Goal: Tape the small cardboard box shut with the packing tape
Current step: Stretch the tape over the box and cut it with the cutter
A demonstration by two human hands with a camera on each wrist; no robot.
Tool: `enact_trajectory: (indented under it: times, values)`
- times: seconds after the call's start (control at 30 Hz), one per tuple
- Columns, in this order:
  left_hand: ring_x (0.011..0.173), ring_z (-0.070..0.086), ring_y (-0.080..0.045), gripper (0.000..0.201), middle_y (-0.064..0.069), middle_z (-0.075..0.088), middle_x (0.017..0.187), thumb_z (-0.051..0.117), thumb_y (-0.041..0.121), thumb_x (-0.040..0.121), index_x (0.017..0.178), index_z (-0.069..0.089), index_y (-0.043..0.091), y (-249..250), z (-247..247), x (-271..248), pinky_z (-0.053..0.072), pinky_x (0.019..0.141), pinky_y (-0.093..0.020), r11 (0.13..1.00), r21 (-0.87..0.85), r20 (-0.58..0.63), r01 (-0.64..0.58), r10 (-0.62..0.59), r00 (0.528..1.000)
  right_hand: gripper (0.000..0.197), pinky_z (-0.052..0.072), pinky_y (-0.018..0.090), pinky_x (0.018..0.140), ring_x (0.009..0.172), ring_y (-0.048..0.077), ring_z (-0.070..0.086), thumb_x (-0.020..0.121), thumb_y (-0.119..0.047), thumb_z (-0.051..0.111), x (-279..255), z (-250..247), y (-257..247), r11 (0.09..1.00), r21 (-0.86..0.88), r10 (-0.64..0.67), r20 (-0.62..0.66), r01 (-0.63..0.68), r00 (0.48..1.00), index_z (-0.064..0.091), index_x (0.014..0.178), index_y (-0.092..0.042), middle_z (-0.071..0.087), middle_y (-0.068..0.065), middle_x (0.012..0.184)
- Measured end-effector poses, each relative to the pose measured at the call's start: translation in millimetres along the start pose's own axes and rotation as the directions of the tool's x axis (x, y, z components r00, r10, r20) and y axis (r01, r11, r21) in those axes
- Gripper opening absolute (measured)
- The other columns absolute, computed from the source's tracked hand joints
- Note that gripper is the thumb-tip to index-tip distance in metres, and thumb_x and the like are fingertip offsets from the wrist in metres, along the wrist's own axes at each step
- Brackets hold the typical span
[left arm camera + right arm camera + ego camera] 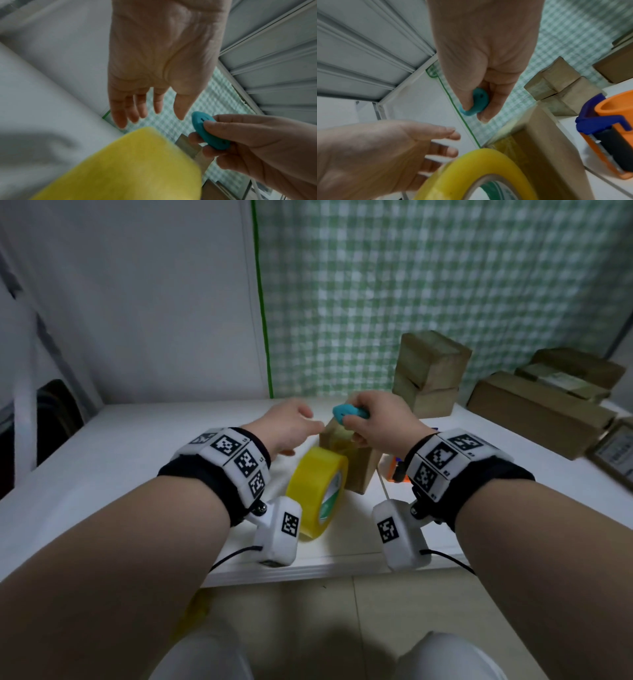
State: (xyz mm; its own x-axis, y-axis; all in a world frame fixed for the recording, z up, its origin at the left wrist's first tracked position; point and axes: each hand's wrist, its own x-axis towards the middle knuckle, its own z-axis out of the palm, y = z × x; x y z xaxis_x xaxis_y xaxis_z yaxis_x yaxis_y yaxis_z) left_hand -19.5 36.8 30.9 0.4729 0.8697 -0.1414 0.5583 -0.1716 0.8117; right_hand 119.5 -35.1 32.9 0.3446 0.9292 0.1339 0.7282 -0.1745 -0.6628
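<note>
Small cardboard box [356, 460] stands mid-bench w/ yellow tape roll [317, 491] on edge, leaning against its near-left side, toward the front edge of the white bench [137, 446]; right hand [380, 419] above the box top pinches a small teal cutter [349, 413]; left hand [287, 426] hovers just left of the box, fingers loose, holding nothing. Two stacked boxes [428, 374] at the back edge; more flat boxes [541, 409] at back-right corner; orange/blue object [397, 469], mostly hidden behind right wrist.

Glossy, translucent yellow plastic on the tape roll [317, 493], matt brown cardboard on the small box [358, 470], smooth white finish on the worktop [137, 446], matt teal plastic on the cutter [351, 413].
</note>
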Motion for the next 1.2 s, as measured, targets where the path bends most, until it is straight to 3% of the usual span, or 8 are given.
enact_trajectory:
  times: [0.13, 0.33, 0.47, 0.63, 0.8, 0.9, 1.07, 1.2]
  values:
    - [0.092, 0.058, -0.025, 0.04, -0.007, 0.059, 0.099, 0.048, 0.041, 0.094, 0.123, 0.05, 0.013, -11, 9, -9, 0.051, 0.08, -0.035, 0.984, 0.079, 0.19, 0.16, -0.173, 0.966, 0.027, 0.043, 0.03, 0.073, 0.088, 0.019, 0.055, 0.094, -0.02, 0.051, 5, 6, 10, 0.993, -0.118, -0.028, -0.033, 0.024, 0.999, 0.051, 0.121, -0.016, 0.061, 0.007, 0.11]
    - [0.081, 0.063, -0.019, 0.04, -0.008, 0.064, 0.103, 0.05, 0.031, 0.096, 0.131, 0.05, 0.011, -18, 19, -9, 0.053, 0.071, -0.03, 0.934, -0.233, 0.33, 0.271, -0.186, 0.925, 0.054, 0.047, 0.03, 0.081, 0.112, 0.027, 0.059, 0.094, -0.003, 0.037, 12, 17, 22, 0.953, -0.294, -0.045, 0.083, 0.067, 0.996, 0.051, 0.133, -0.038, 0.058, 0.01, 0.134]
    - [0.086, 0.064, -0.029, 0.035, -0.015, 0.067, 0.102, 0.056, 0.029, 0.092, 0.12, 0.058, 0.008, -18, 15, -5, 0.054, 0.079, -0.037, 0.937, -0.188, 0.301, 0.293, -0.228, 0.926, 0.049, 0.044, 0.036, 0.099, 0.121, 0.03, 0.052, 0.096, -0.006, 0.037, 17, 18, 19, 0.874, -0.483, 0.044, 0.175, 0.047, 0.984, 0.053, 0.135, -0.033, 0.05, 0.011, 0.139]
    - [0.079, 0.063, -0.03, 0.019, -0.013, 0.066, 0.091, 0.06, 0.03, 0.086, 0.096, 0.059, 0.014, -18, -2, 0, 0.054, 0.069, -0.034, 0.941, -0.09, 0.277, 0.325, -0.29, 0.916, 0.035, 0.046, 0.036, 0.096, 0.112, 0.03, 0.056, 0.097, -0.031, 0.046, 13, 25, 19, 0.851, -0.511, -0.056, 0.143, 0.122, 0.988, 0.062, 0.126, -0.02, 0.057, 0.014, 0.122]
    - [0.092, 0.066, -0.034, 0.039, -0.017, 0.069, 0.104, 0.061, 0.038, 0.087, 0.114, 0.06, 0.01, -24, 0, 4, 0.055, 0.082, -0.042, 0.943, -0.043, 0.294, 0.33, -0.303, 0.906, 0.039, 0.044, 0.036, 0.098, 0.113, 0.03, 0.054, 0.095, -0.036, 0.048, 18, 33, 20, 0.853, -0.505, -0.063, 0.142, 0.127, 0.988, 0.062, 0.124, -0.013, 0.052, 0.014, 0.122]
    - [0.077, 0.066, -0.026, 0.029, -0.011, 0.068, 0.088, 0.057, 0.033, 0.091, 0.108, 0.058, 0.01, -25, 6, 1, 0.055, 0.067, -0.032, 0.941, -0.078, 0.329, 0.329, -0.287, 0.9, 0.04, 0.043, 0.036, 0.099, 0.113, 0.029, 0.053, 0.096, -0.037, 0.048, 21, 35, 24, 0.852, -0.508, -0.068, 0.13, 0.125, 0.989, 0.061, 0.125, -0.012, 0.049, 0.014, 0.123]
    - [0.074, 0.065, -0.021, 0.027, -0.008, 0.068, 0.087, 0.057, 0.036, 0.09, 0.103, 0.061, 0.013, -26, 5, -3, 0.054, 0.071, -0.031, 0.952, -0.052, 0.323, 0.301, -0.269, 0.907, 0.038, 0.042, 0.031, 0.095, 0.11, 0.029, 0.053, 0.095, -0.034, 0.049, 22, 41, 27, 0.857, -0.498, -0.099, 0.095, 0.134, 0.991, 0.062, 0.124, -0.013, 0.047, 0.013, 0.123]
    - [0.065, 0.063, -0.02, 0.023, -0.008, 0.066, 0.08, 0.055, 0.033, 0.092, 0.099, 0.059, 0.011, -24, 8, -8, 0.054, 0.055, -0.023, 0.95, -0.024, 0.33, 0.311, -0.287, 0.9, 0.036, 0.042, 0.031, 0.094, 0.107, 0.029, 0.054, 0.094, -0.032, 0.051, 21, 40, 27, 0.865, -0.484, -0.1, 0.09, 0.131, 0.991, 0.064, 0.121, -0.012, 0.047, 0.013, 0.121]
